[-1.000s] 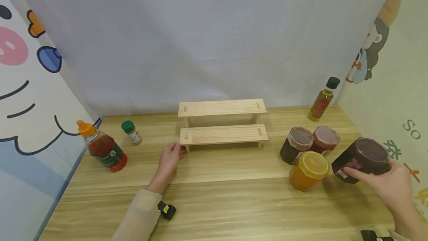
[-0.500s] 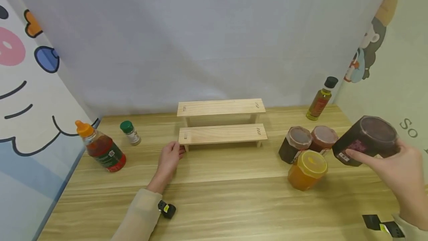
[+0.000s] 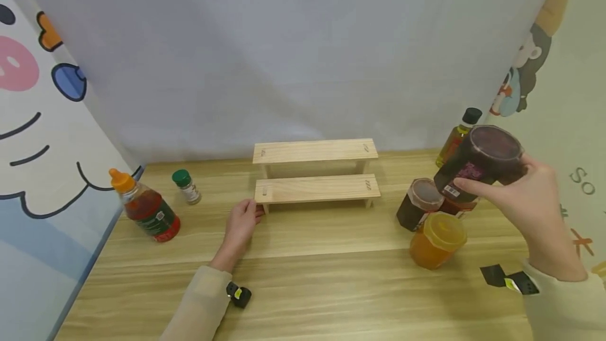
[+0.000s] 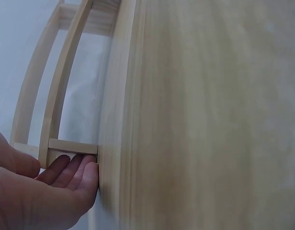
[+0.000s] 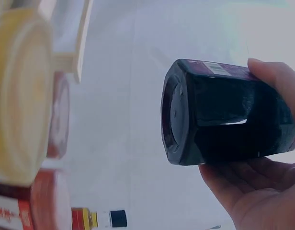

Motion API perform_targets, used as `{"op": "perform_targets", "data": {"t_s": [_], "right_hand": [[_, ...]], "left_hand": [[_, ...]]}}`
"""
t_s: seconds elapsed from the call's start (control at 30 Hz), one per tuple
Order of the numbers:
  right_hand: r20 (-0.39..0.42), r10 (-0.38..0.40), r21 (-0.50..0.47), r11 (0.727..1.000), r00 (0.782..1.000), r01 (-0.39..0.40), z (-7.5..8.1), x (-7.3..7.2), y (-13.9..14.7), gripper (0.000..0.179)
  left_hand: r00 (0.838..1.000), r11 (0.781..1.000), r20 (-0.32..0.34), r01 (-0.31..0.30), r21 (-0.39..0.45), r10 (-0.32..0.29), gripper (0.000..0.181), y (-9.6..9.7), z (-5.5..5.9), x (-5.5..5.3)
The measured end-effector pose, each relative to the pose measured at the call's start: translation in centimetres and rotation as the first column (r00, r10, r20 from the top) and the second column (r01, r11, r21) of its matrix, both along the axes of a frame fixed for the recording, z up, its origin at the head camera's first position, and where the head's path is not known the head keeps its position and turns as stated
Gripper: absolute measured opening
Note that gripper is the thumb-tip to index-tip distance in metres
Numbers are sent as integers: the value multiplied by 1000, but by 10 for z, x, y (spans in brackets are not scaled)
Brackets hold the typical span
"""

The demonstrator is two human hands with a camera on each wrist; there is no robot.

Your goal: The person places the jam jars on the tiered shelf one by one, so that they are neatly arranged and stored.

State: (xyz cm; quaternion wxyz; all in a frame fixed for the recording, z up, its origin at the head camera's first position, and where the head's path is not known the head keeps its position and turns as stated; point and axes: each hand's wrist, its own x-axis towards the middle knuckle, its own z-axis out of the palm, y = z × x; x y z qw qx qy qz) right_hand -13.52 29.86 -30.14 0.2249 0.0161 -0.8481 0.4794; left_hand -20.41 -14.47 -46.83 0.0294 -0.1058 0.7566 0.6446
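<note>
In the head view, my right hand (image 3: 535, 199) holds a dark hexagonal jar (image 3: 487, 154) tilted in the air, thumb on one side. Its base and barcode label face the right wrist camera. Below the held jar stand a dark jar (image 3: 414, 212), a reddish jar (image 3: 456, 208) partly hidden by it, and a yellow-lidded amber jar (image 3: 433, 249). My left hand (image 3: 240, 223) grips the left end of a two-step wooden rack (image 3: 317, 189). In the left wrist view, the thumb lies at the board's end and the fingers (image 4: 73, 172) against the leg below.
An oil bottle (image 3: 452, 143) with a black cap stands at the back right, partly behind the held jar. On the left are a red sauce bottle (image 3: 156, 220) with an orange nozzle and a green-capped spice jar (image 3: 189, 192). A pale curtain (image 3: 303, 57) hangs behind the table.
My right hand has lifted the dark jar off the right side and carried it up, back and leftward, over the reddish jar. My left hand has stayed at the rack's end.
</note>
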Motion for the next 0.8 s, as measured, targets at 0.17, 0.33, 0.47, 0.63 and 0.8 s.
{"op": "perform_targets", "data": {"t_s": [0.17,0.33,0.47,0.63,0.8], "right_hand": [[32,47,-72,996,998,-44,6,-12,-15,60],[89,74,-44,997,993,-70,7,-26,-34,61],[110,83,7,996,990,-84,7,-39,-49,61],[99,141,0,990,985,-142,3,-53,-65,61],[71,250,-64,967,966,-245,-6,-65,-85,59]], "left_hand": [[1000,1000,-6,-5,0,5,41,1,-1,-2],[1000,1000,-7,-15,-2,15,40,1,-1,-1],[1000,1000,-9,-20,-4,20,39,2,-1,-1],[1000,1000,-15,-11,-24,10,38,2,0,-1],[1000,999,-14,-6,-50,5,38,0,-1,1]]}}
